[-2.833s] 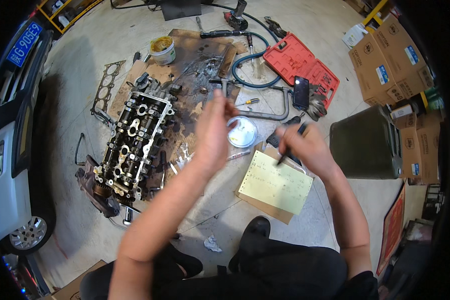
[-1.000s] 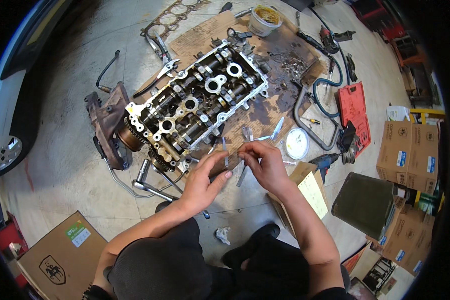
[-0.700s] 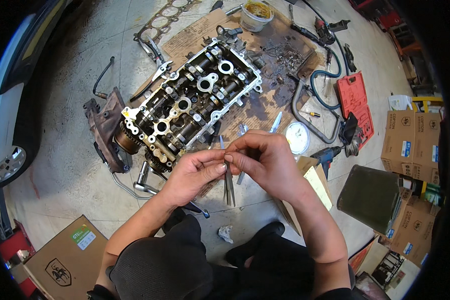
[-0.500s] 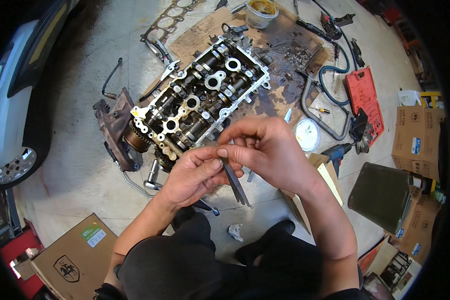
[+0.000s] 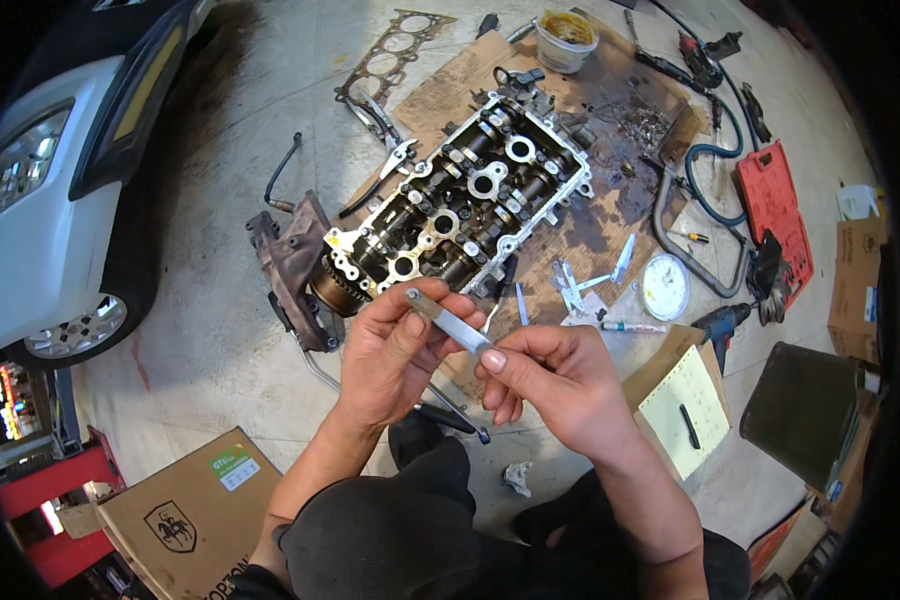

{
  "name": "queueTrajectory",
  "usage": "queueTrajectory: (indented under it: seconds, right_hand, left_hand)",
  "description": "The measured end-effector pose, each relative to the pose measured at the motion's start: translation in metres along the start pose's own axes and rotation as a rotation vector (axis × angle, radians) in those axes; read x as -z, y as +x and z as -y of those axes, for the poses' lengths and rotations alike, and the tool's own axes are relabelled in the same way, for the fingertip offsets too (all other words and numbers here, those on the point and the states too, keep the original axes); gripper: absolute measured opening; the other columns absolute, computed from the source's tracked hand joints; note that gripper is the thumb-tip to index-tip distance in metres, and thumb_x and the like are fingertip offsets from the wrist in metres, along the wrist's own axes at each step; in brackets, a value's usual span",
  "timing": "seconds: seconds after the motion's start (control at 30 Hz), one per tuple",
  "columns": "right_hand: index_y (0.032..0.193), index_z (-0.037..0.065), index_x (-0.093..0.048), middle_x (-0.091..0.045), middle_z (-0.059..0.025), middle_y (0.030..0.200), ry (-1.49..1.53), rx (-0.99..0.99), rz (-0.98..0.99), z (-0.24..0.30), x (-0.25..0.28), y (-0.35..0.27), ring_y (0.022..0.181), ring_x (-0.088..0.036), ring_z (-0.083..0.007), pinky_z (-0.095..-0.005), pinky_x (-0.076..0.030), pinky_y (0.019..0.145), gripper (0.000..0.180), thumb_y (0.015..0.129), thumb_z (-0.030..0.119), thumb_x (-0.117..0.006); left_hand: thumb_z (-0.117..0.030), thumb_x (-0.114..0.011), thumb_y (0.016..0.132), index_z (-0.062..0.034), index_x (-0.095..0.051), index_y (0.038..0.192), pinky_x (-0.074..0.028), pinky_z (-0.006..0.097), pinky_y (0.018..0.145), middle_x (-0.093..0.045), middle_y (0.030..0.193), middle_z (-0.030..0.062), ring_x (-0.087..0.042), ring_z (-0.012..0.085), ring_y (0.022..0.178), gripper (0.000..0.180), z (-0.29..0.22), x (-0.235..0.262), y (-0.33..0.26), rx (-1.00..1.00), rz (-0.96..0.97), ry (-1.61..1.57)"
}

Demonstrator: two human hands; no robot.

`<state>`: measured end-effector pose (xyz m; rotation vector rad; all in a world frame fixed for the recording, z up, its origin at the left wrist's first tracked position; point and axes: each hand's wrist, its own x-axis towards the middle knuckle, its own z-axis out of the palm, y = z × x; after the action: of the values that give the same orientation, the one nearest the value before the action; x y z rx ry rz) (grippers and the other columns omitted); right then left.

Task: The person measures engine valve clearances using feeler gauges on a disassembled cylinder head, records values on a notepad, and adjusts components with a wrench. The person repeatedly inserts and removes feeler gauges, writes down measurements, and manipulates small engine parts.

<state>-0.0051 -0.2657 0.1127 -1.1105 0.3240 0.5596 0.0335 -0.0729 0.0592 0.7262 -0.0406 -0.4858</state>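
Observation:
Both hands hold a thin flat metal feeler gauge (image 5: 450,322) between them, low in the middle of the view. My left hand (image 5: 395,355) pinches its pivot end with thumb and fingers. My right hand (image 5: 550,385) grips the other end with the thumb on top. Just beyond the hands lies an engine cylinder head (image 5: 460,205) on stained cardboard (image 5: 590,225). Loose gauge blades (image 5: 585,280) lie spread on the cardboard to the right of the head.
An exhaust manifold (image 5: 295,265) lies left of the head, a head gasket (image 5: 385,55) behind it. A red tool case (image 5: 775,215), hoses, a round white lid (image 5: 663,287), a notepad with pen (image 5: 682,408), a drill (image 5: 720,325), cardboard boxes (image 5: 185,510) and a car (image 5: 50,170) surround the spot.
The view swung from the notepad area toward the cylinder head. My hands came together on the gauge, and its blade turned from hanging downward to lying slanted between both hands.

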Motion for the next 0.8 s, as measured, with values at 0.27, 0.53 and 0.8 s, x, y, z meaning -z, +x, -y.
queueTrajectory:
  seconds: [0.27,0.53,0.8]
  right_hand:
    - [0.090,0.000,-0.068,-0.064,-0.0034,0.067,0.014,-0.023,-0.051,-0.023,-0.005,0.005,0.055,-0.059,-0.0057,-0.0192,-0.048,0.051,0.020,0.095,0.018,-0.064]
    - [0.089,-0.001,-0.068,-0.065,-0.0037,0.068,0.032,-0.031,-0.046,-0.029,-0.006,0.004,0.055,-0.059,-0.0062,-0.0196,-0.047,0.050,0.022,0.097,0.019,-0.061]
    - [0.094,-0.003,-0.065,-0.064,-0.0042,0.069,-0.044,0.141,-0.206,-0.041,-0.013,0.005,0.058,-0.058,-0.0063,-0.0204,-0.047,0.053,0.021,0.096,0.018,-0.062]
  left_hand:
    - [-0.015,-0.053,0.100,0.0022,-0.053,0.127,-0.054,0.043,0.094,-0.065,0.116,0.0200,-0.065,0.0313,0.109,0.033,0.002,-0.008,0.004,0.087,-0.145,0.071]
    - [-0.013,-0.052,0.099,0.0031,-0.055,0.126,-0.057,0.038,0.087,-0.066,0.114,0.0203,-0.067,0.0280,0.104,0.031,0.001,-0.007,0.005,0.152,-0.216,0.089]
    - [-0.011,-0.053,0.098,0.0028,-0.056,0.124,-0.058,0.038,0.086,-0.066,0.113,0.0204,-0.068,0.0275,0.101,0.029,0.001,-0.005,0.003,0.127,-0.239,0.157]
